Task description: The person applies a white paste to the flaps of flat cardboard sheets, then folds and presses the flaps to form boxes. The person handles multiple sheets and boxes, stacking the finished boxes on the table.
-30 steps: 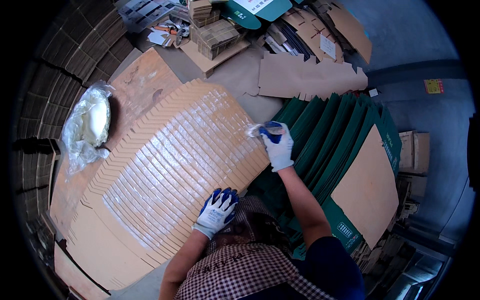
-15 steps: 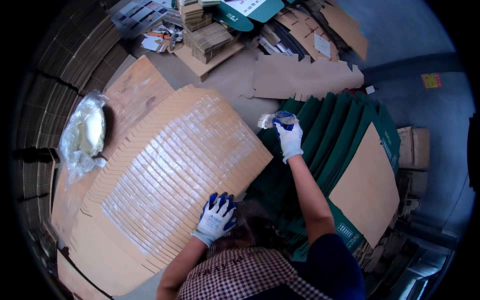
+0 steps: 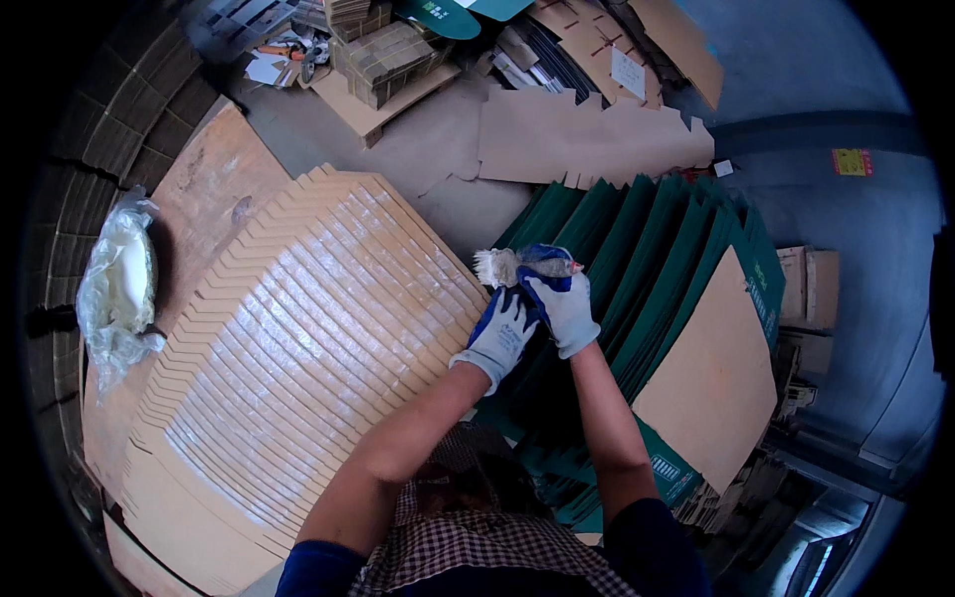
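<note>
A: In the head view, where is the brush [image 3: 494, 268]?

B: In the right hand [image 3: 564, 303], whose gloved fingers are wrapped around its handle. The bristles point left, just beside the right edge of the fanned cardboard sheets [image 3: 328, 298]. I can't tell whether they touch it.

A: And the left hand [image 3: 502, 330]?

B: Gloved too, close up against the right hand, just below the brush. Its fingertips are hidden, so I can't tell if it grips anything. The left forearm passes over the near right edge of the cardboard sheets.

A: How much open room is there around those 2 hands?

B: Little on the right: the green sheets [image 3: 637, 289] stand in a dense, tilted row, with 1 tan panel [image 3: 708, 378] lying on their near side. Only a narrow, dark gap shows between the rows. Beyond the far corner of the cardboard sheets, a bare patch of floor [image 3: 428, 199] runs up to the ragged-edged brown sheet [image 3: 592, 139].

A: What about the left side?

B: A bare strip of wooden tabletop [image 3: 214, 174] shows past the stepped left edges of the cardboard sheets. A plastic-wrapped bowl [image 3: 151, 274] of white paste sits near the tabletop's outer edge, well apart from the hands.
</note>
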Tool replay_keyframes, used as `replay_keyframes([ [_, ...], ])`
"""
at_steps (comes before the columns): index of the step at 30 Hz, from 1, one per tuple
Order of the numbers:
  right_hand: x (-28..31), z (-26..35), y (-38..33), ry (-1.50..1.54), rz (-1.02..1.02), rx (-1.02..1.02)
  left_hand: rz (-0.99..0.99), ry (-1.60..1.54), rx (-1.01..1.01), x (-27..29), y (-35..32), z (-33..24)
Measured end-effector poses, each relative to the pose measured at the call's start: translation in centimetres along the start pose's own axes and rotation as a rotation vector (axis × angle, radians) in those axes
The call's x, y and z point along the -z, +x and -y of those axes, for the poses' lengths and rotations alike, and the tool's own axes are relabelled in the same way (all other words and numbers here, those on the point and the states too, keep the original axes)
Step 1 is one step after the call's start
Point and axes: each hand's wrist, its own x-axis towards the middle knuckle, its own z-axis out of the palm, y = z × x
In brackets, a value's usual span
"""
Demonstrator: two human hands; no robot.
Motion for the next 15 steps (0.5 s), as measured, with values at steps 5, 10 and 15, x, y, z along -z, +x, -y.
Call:
replay_keyframes([
  [5,-0.1,0.9,0.2,0.023,0.121,-0.055,-0.053,-0.013,0.026,-1.5,0.7,0.3],
  [10,-1.2,1.3,1.5,-0.433,0.247,0.130,-0.132,-0.142,0.085,-0.5,1.0,0.6],
  [15,-0.6,2.2,1.1,-0.418,0.138,0.134,-0.056,-0.035,0.040,0.3,0.5,0.6],
])
